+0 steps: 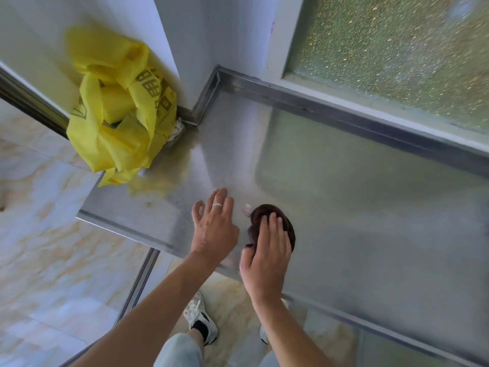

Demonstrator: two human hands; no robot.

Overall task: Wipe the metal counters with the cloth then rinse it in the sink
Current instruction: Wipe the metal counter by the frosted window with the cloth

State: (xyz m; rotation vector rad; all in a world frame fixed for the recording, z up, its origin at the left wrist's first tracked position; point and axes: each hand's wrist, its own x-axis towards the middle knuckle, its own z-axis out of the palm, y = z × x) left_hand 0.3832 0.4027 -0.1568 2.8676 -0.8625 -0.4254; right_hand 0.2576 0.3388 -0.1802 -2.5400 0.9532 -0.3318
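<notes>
Wiping stage, under way. Right hand, fingers straight and together, presses the brown cloth onto the metal tabletop near its front-left edge; left hand rests beside, fingers spread. Rinsing remains; no sink visible.

I have only one view, from the camera on the person's head, so there is no second view that shares any part of the scene. It looks steeply down and a little forward, tilted, from close above the metal counter. The wide lens bends the edges. At the top I see the frosted window, at the bottom the tiled floor and a sneaker.
</notes>
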